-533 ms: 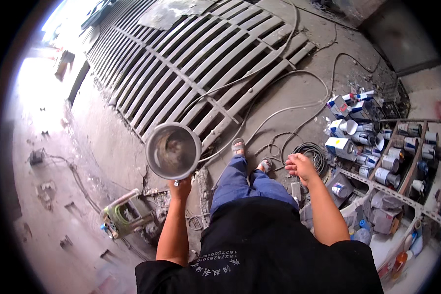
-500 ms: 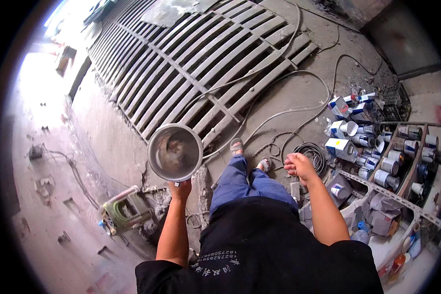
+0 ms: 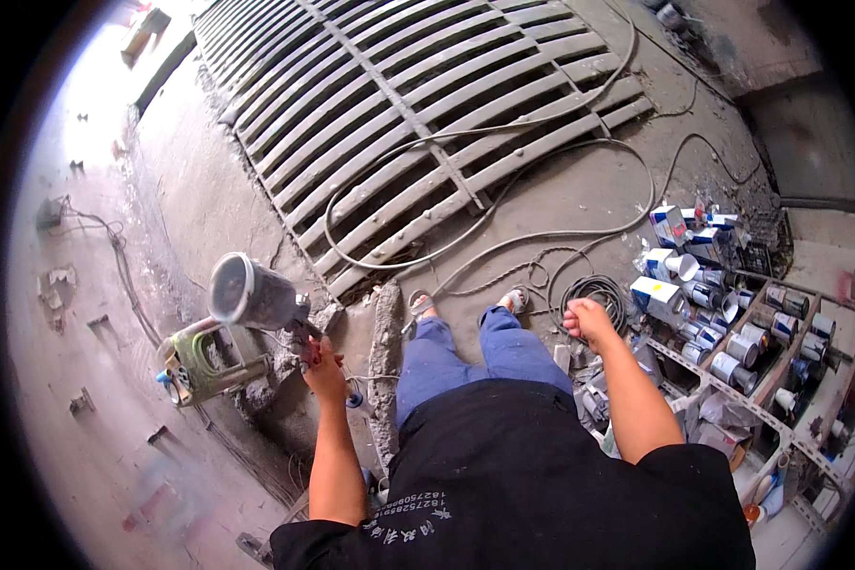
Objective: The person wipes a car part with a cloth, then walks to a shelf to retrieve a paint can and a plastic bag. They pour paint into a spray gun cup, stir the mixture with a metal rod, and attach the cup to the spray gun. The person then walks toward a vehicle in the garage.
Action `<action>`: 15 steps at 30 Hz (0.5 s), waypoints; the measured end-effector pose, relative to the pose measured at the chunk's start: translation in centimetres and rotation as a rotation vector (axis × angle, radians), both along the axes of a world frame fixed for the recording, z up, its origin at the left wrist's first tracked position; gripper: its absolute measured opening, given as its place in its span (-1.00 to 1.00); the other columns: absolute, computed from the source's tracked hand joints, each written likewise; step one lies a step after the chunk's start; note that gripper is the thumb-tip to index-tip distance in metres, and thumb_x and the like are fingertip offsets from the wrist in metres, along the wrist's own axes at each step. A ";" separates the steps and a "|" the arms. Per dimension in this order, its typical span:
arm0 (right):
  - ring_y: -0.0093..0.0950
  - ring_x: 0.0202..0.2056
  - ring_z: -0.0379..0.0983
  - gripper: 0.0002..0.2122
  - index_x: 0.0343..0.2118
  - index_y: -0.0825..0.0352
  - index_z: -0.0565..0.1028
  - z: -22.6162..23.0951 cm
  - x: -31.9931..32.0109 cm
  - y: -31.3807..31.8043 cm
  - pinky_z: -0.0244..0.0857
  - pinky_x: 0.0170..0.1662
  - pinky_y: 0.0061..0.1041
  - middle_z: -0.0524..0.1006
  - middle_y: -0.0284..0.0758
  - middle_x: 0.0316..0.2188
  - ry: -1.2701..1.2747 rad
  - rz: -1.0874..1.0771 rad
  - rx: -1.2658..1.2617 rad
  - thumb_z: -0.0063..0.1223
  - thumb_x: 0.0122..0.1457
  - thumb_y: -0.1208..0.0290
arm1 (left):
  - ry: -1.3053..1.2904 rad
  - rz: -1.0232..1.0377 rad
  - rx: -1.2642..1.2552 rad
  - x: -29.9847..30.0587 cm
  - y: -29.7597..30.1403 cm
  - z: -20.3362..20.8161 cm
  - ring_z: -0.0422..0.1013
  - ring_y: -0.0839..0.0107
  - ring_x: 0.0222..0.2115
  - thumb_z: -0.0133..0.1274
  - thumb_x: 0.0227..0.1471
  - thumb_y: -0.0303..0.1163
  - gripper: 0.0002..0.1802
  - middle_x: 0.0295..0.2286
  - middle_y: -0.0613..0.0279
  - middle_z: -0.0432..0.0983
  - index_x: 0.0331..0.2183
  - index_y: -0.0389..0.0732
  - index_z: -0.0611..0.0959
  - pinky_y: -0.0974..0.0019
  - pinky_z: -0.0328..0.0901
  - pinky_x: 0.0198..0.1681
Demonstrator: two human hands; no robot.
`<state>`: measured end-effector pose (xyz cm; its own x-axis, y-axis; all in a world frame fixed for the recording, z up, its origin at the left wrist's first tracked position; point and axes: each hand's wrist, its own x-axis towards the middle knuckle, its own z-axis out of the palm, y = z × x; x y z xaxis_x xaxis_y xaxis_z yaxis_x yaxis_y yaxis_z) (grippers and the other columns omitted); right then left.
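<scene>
My left hand [image 3: 324, 376] is closed round the handle of what looks like a spray gun [image 3: 302, 328], dark with a reddish part by the fingers. Its open-topped grey cup [image 3: 242, 290] tilts away to the left, and its inside is mostly turned from view. A small dark round part hangs below the hand. On the other side, my right hand [image 3: 589, 321] is held up with its fingers curled in, and I see nothing in it. It is above the coiled hose on the floor and touches nothing.
A large slatted metal grate [image 3: 418, 123] lies ahead, with a loose hose [image 3: 503, 249] across it. Right of my feet are a coiled hose [image 3: 594, 290], boxes [image 3: 660, 299] and a rack of paint cans [image 3: 731, 366]. A greenish metal-framed device [image 3: 214, 361] stands left, beside broken concrete [image 3: 387, 351].
The cup has swung left and tipped, so its side and the gun body now show. My left hand moved slightly left. My right hand has curled tighter, and my feet have shifted.
</scene>
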<state>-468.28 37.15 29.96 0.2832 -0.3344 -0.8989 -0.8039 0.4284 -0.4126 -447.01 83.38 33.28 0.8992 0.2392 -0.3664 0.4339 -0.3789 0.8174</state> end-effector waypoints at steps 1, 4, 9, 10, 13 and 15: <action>-0.61 -0.48 0.43 -0.84 -0.27 0.25 0.43 -0.7 -0.3 1.0 0.32 -0.49 -0.62 0.47 -0.42 -0.44 0.037 0.031 -0.016 -0.08 0.22 0.28 | 0.039 0.088 -0.044 1.0 1.1 -0.2 0.42 0.52 -0.64 0.08 0.08 -0.29 -0.68 -0.50 0.31 0.47 -0.19 -0.27 0.48 0.46 0.27 -0.63; -0.55 -0.53 0.45 -0.81 -0.25 0.34 0.48 -2.6 -0.9 4.3 0.33 -0.48 -0.58 0.51 -0.36 -0.46 0.109 0.169 -0.085 -0.03 0.14 0.36 | -0.090 0.207 0.026 3.2 5.2 -1.8 0.39 0.51 -0.71 0.05 0.08 -0.30 -0.71 -0.53 0.30 0.47 -0.21 -0.29 0.47 0.44 0.23 -0.69; -0.51 -0.50 0.49 -0.76 -0.21 0.42 0.48 -1.6 0.3 8.5 0.37 -0.37 -0.47 0.55 -0.25 -0.40 0.119 0.318 -0.216 0.03 0.11 0.38 | -0.001 0.260 0.232 6.9 9.7 -3.0 0.39 0.50 -0.70 0.00 0.10 -0.34 -0.80 -0.65 0.23 0.48 -0.37 -0.31 0.48 0.44 0.22 -0.70; -0.52 -0.50 0.49 -0.75 -0.21 0.43 0.47 -0.9 0.9 9.2 0.36 -0.36 -0.48 0.56 -0.25 -0.40 0.119 0.317 -0.220 0.03 0.11 0.38 | -0.023 0.274 0.223 7.2 10.9 -3.5 0.40 0.49 -0.68 -0.01 0.09 -0.35 -0.80 -0.64 0.22 0.48 -0.37 -0.32 0.48 0.43 0.23 -0.68; -0.59 -0.48 0.43 -0.78 -0.19 0.35 0.47 -1.0 0.6 10.2 0.30 -0.50 -0.57 0.51 -0.35 -0.44 0.068 0.319 -0.243 -0.03 0.15 0.37 | -0.068 0.203 0.287 8.3 12.9 -4.3 0.45 0.47 -0.57 -0.02 0.09 -0.39 -0.82 -0.60 0.21 0.50 -0.35 -0.33 0.48 0.42 0.31 -0.55; -0.56 -0.49 0.46 -0.78 -0.22 0.39 0.47 -0.8 0.2 10.3 0.33 -0.41 -0.52 0.53 -0.30 -0.44 0.066 0.247 -0.214 0.00 0.12 0.38 | -0.042 0.344 0.071 9.4 10.7 -3.0 0.44 0.49 -0.58 -0.01 0.08 -0.39 -0.82 -0.54 0.21 0.52 -0.32 -0.31 0.48 0.45 0.32 -0.50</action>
<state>-468.09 47.46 29.20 0.3232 -0.4462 -0.8345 -0.9005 0.1261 -0.4162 -437.57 94.10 30.24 0.7756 0.5540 -0.3026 0.5129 -0.2734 0.8138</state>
